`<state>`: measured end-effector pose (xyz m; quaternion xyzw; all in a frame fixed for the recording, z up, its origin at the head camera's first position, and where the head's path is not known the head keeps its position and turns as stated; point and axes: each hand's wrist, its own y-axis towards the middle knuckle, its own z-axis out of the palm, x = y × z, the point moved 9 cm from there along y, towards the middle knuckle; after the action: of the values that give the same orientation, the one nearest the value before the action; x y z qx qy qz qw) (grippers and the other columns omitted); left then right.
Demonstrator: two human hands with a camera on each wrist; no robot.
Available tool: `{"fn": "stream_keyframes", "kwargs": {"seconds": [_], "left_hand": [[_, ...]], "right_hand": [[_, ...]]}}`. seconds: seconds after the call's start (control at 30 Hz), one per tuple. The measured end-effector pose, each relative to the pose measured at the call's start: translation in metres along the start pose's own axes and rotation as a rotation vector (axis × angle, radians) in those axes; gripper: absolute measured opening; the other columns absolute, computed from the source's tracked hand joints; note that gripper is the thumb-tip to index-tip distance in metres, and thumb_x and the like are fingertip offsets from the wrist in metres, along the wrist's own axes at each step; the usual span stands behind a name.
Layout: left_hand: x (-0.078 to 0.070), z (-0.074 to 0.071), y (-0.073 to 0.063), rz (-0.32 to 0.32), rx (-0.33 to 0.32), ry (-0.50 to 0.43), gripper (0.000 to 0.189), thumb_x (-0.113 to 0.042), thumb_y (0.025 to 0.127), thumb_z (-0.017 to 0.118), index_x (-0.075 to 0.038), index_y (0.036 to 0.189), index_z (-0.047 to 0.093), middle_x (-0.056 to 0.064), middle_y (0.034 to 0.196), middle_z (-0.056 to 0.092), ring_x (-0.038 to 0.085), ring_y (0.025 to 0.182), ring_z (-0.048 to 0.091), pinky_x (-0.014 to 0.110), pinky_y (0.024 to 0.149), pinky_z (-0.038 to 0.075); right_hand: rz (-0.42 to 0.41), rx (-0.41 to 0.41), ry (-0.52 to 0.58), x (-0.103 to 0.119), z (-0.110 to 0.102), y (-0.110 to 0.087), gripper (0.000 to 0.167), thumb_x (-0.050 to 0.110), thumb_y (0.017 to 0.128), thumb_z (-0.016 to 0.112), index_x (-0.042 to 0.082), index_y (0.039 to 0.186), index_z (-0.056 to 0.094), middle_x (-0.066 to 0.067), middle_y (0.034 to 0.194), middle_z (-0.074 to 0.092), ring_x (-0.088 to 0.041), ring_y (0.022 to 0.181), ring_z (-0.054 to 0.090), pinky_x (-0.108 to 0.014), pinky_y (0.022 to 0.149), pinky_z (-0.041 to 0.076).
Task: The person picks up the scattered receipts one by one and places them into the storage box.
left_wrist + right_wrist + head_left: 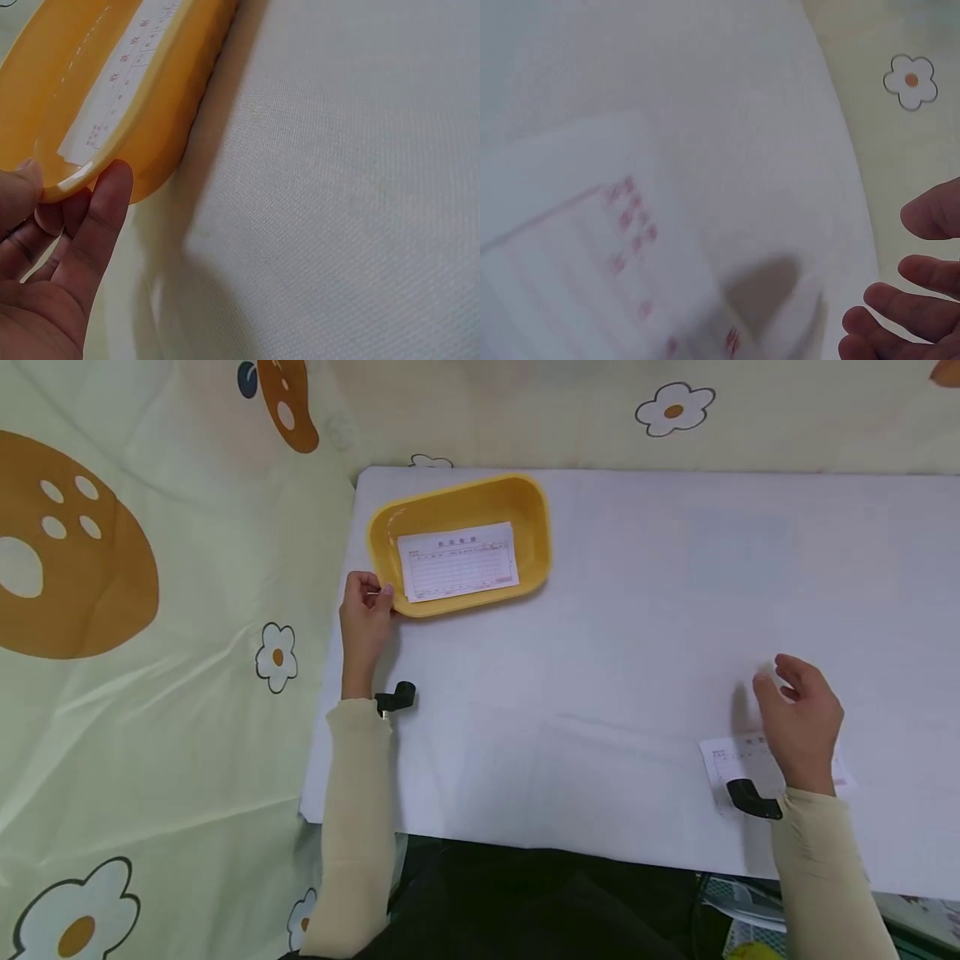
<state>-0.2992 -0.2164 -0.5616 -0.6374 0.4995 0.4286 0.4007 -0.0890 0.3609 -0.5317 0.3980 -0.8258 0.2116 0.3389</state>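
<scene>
In the head view, a yellow tray (450, 510) sits just left of 12 o'clock on a white table (600, 635), near the table's 11 o'clock corner, with a printed paper form (459, 562) lying inside it, towards the tray's 6 o'clock wall; the left hand (365, 622), out between 9 and 10 o'clock, is clamped on the tray's rim at the tray's 8 o'clock corner; the right hand (806, 727), between 3 and 4 o'clock, holds nothing, its thumb and fingers apart and loosely bent, and it hides part of a second form (729, 767) lying on the table; pale sleeves (356, 827) cover both forearms, a small black piece (396, 696) shows at each wrist, and a flowered cloth (217, 718) hangs at 9 o'clock and along 12 o'clock; in the left wrist view, the tray fills the space from 9 to 11 o'clock with its paper form at about 10 o'clock, and the left hand at 8 o'clock pinches the rim, thumb on the upper side and fingers beneath and outside; in the right wrist view, the fingers (911, 311) reach in at 4 o'clock, apart from the thumb, the second form lies blurred at 8 o'clock with red print on it, and one flower of the cloth shows at 2 o'clock beyond the table's edge
</scene>
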Motion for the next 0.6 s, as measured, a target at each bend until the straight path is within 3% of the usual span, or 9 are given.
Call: {"fn": "stream_keyframes", "kwargs": {"seconds": [0.4, 0.5, 0.6], "left_hand": [[0.002, -0.005, -0.002, -0.04, 0.008, 0.011, 0.016, -0.014, 0.111, 0.059, -0.01, 0.123, 0.049, 0.007, 0.113, 0.054, 0.019, 0.098, 0.054, 0.027, 0.083, 0.056], [0.002, -0.002, -0.002, -0.041, 0.011, 0.0, 0.015, -0.014, 0.111, 0.059, -0.011, 0.122, 0.049, 0.006, 0.113, 0.054, 0.019, 0.097, 0.053, 0.027, 0.083, 0.056], [0.002, 0.001, -0.002, -0.039, 0.016, -0.009, 0.015, -0.014, 0.111, 0.059, -0.011, 0.123, 0.049, 0.006, 0.113, 0.054, 0.019, 0.097, 0.053, 0.028, 0.084, 0.057]], "right_hand": [[0.126, -0.011, -0.082, -0.039, -0.03, -0.015, 0.056, 0.027, 0.104, 0.06, 0.008, 0.157, 0.053, -0.012, 0.16, 0.052, -0.029, 0.142, 0.049, -0.028, 0.112, 0.038], [0.167, 0.046, -0.132, -0.047, -0.036, -0.016, 0.063, 0.028, 0.105, 0.06, 0.01, 0.163, 0.043, -0.013, 0.166, 0.043, -0.035, 0.149, 0.041, -0.038, 0.118, 0.035], [0.176, 0.134, -0.18, -0.054, -0.041, -0.017, 0.071, 0.029, 0.106, 0.059, 0.004, 0.167, 0.032, -0.021, 0.169, 0.033, -0.044, 0.153, 0.033, -0.056, 0.122, 0.032]]}}
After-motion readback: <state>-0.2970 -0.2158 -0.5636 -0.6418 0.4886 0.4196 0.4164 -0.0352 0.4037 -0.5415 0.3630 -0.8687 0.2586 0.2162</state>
